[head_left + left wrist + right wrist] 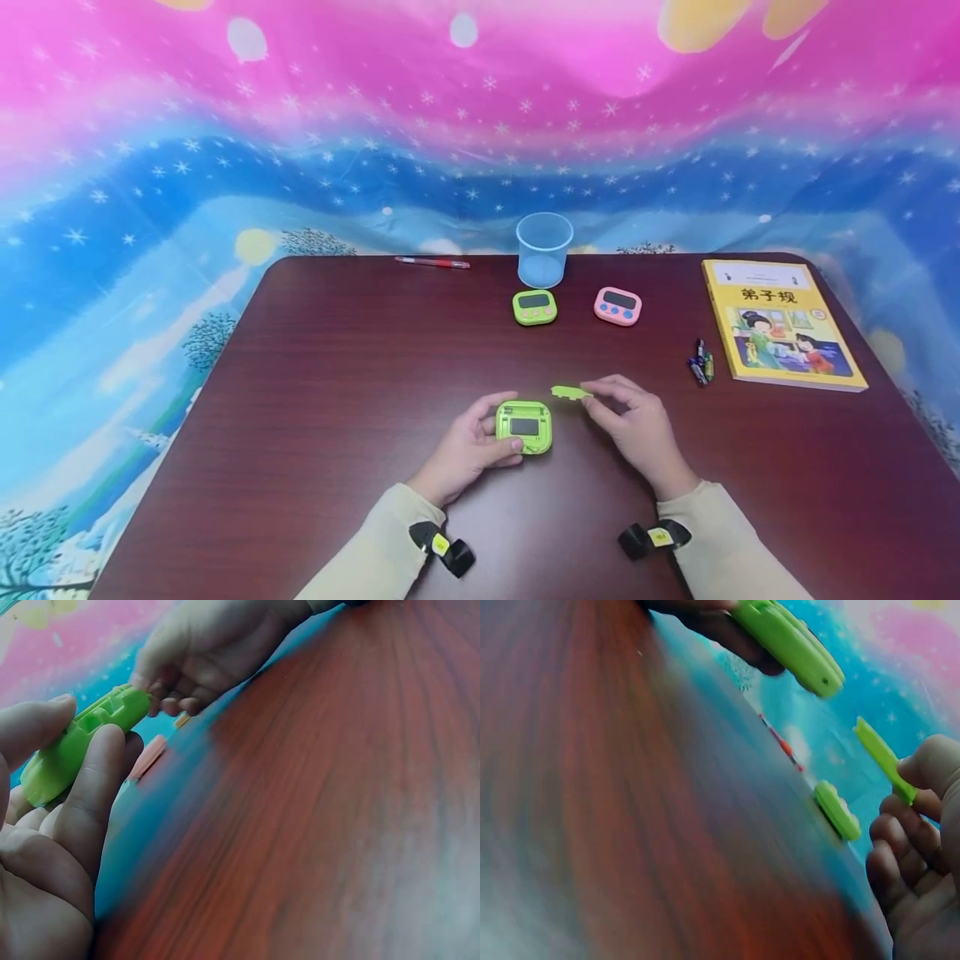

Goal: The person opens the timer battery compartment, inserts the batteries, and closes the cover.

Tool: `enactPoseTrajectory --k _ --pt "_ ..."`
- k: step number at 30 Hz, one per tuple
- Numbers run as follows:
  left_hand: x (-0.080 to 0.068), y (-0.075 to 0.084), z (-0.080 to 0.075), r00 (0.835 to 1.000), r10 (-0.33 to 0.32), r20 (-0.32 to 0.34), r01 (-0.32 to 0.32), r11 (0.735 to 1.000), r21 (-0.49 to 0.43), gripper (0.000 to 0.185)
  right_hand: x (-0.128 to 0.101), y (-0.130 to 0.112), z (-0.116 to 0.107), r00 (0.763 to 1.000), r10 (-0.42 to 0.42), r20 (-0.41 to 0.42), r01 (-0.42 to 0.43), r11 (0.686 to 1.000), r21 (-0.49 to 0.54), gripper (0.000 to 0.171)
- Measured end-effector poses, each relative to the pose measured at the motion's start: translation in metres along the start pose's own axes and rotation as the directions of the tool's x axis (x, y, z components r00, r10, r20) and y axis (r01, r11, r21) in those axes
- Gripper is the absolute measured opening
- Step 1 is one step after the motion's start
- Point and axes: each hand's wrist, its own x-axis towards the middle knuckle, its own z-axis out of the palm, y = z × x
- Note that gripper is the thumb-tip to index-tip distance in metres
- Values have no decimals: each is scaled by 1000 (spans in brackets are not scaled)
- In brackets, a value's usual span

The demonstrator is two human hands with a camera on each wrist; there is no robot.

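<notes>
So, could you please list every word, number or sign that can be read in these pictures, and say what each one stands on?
"弟子规": large title on the cover of the yellow book.
White strip along the top of that cover: print too small to read.
Screens of the green timer, the pink timer and the green timer held in the left hand: dark, no digits.
Batteries: labels too small to read.
Wrist views: no text.

On the desk (337, 375), the opened timer (524, 426) sits at the near centre in the left hand (468, 450). Its battery cover (570, 392) lies at its 1 o'clock, pinched by the right hand (637, 429). Toward 12 o'clock stand two more timers (535, 307) (617, 305) side by side, with the cup (543, 248) behind them. The pen (432, 262) lies at 11 o'clock by the far edge. The batteries (701, 361) lie at 2 o'clock, just left of the book (780, 323).
</notes>
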Motion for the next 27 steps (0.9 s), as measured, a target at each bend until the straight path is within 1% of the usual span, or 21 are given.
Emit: enactPoseTrajectory --k 4,8,11,14,17,20,27 --pt "-1 0 -4 1000 19 -12 -19 1000 -5 72 4 6 -3 999 -30 23 32 997 -74 19" --pt "-1 -1 -5 999 32 -15 -32 999 -22 72 12 9 -4 994 -65 90 78 986 -150 18" --pt "0 -2 -5 999 33 -15 -34 999 -31 72 19 10 -5 988 -60 141 87 978 -191 18" --pt "0 -2 -5 999 37 -16 -38 999 -34 72 26 10 -7 980 -37 198 82 971 -224 19" --pt "-1 -1 -5 999 40 -20 -41 999 -32 72 32 9 -10 965 -20 261 85 967 -240 21" --pt "-1 -1 -5 999 40 -19 -40 999 -31 73 35 7 -12 952 -5 307 88 963 -255 22" --pt "0 -2 -6 999 42 -16 -43 999 -28 72 43 5 -10 933 -19 360 125 953 -274 21"
